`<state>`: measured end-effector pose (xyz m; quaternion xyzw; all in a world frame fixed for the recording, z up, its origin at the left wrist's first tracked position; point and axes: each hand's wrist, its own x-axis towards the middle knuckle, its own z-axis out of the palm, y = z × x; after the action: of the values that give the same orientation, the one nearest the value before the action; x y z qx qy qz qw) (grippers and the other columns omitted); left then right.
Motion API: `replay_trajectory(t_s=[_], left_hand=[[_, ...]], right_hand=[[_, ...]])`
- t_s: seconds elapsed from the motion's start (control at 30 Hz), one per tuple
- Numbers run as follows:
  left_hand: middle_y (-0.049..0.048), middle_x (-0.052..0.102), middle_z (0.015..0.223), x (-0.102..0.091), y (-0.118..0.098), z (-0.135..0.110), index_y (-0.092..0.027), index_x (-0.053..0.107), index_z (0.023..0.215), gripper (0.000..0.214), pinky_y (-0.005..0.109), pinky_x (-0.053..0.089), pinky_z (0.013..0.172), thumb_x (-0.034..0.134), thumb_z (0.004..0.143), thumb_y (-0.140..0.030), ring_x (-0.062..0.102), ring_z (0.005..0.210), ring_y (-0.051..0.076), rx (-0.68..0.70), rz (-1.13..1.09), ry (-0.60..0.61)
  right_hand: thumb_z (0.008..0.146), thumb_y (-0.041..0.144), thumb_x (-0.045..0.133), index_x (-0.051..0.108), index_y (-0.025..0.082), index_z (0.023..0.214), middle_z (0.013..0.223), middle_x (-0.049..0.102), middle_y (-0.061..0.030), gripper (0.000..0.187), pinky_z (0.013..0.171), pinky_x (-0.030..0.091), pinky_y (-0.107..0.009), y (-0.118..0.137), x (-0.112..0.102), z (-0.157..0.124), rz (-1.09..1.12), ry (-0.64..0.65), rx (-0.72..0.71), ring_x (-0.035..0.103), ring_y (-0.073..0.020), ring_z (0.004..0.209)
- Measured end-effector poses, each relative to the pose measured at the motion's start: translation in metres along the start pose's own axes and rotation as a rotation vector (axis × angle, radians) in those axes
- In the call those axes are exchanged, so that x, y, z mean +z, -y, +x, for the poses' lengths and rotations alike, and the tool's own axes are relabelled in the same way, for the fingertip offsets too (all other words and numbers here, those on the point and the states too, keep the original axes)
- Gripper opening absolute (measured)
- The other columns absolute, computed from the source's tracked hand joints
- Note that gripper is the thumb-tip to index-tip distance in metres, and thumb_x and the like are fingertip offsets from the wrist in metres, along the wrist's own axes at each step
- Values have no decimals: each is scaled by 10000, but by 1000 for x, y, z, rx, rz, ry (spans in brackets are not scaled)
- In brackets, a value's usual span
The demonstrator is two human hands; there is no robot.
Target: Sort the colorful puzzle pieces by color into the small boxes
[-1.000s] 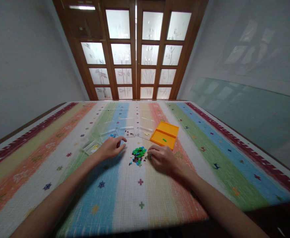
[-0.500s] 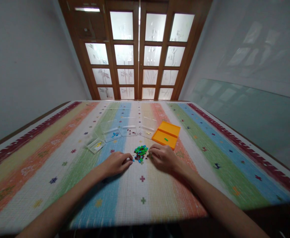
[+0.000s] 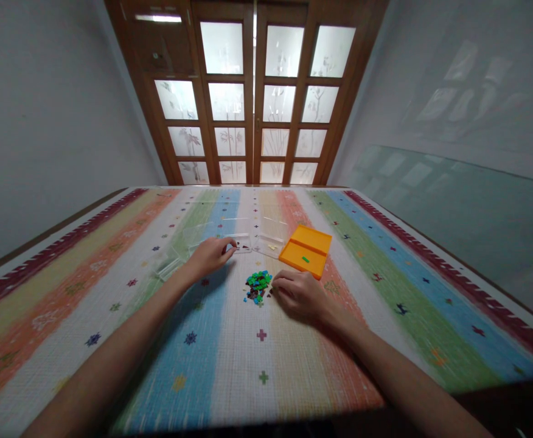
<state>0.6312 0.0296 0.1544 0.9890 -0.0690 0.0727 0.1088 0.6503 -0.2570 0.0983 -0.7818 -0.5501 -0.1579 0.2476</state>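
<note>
**Left hand goes from the pile to the clear trays**

The left hand (image 3: 209, 255) was at the left edge of the pile (image 3: 257, 286) half a second ago. It has now reached toward the far edge of the tabletop. Its fingertips are at the near rim of the clear tray (image 3: 243, 244) holding a few dark bits. I cannot tell whether the fingers are pinched on a piece, as it is too small to see. That leaves the pile to the right hand (image 3: 298, 294), which has hardly moved. Its fingers are curled, with the tips on the striped cloth (image 3: 230, 365) at the pile's right edge. I cannot tell if they grip anything.

The pile, a small heap of green, blue and dark pieces, sits mid-tabletop between the two hands.

Just past the right hand lies an open orange box (image 3: 306, 250) with one green piece (image 3: 305, 260) in it. Another clear tray (image 3: 270, 246), between the box and the first tray, holds something pale. More clear trays lie partly hidden under the left hand and wrist. Nothing stands between the pile and the trays. Wooden doors (image 3: 252, 91) close off the far side.
</note>
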Motion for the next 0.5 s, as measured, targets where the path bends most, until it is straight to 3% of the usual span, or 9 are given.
replay_trajectory(t_s=[0.27,0.5], left_hand=[[119,759,1008,6,3,29,-200,728,1166,328,325,481,827,472,986,-301,686,965,259,-120,138,40],[138,760,1100,5,5,23,-199,686,1283,385,333,479,842,443,987,-240,691,1023,271,-158,120,10]], right_hand=[[937,129,507,697,181,861,835,693,-58,212,634,426,-252,0,2,0,-10,17,-17,582,-130,675],[900,105,530,681,177,810,817,693,-59,190,602,397,-263,-1,-3,0,-55,-28,25,572,-138,649]])
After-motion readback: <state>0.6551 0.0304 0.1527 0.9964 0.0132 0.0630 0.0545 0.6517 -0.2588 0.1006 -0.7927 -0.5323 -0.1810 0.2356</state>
